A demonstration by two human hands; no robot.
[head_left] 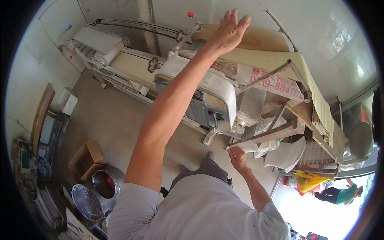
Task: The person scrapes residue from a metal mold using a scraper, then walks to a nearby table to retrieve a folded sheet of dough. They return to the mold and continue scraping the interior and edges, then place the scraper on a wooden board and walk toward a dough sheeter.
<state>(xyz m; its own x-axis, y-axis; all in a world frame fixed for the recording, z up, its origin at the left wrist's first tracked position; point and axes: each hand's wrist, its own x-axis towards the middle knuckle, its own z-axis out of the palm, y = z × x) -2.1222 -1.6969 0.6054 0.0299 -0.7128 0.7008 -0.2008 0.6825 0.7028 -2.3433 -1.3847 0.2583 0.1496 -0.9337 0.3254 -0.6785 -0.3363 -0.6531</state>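
The right hand (239,158) grasps a white sack (256,147); the left hand (230,30) (fingers released) hovers over the dough sheet (264,60).

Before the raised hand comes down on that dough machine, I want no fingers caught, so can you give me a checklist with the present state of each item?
1. Left hand off the rollers: ok, it is raised, fingers spread, above the pale dough sheet.
2. Left hand empty: ok, it holds nothing.
3. Right hand off moving parts: ok, it is low beside the wooden frame, fingers curled.
4. Whether the right hand grips anything: cannot tell.
5. Red-knobbed lever within reach: ok, it stands just left of the raised hand.
6. Machine running or stopped: cannot tell from one picture.
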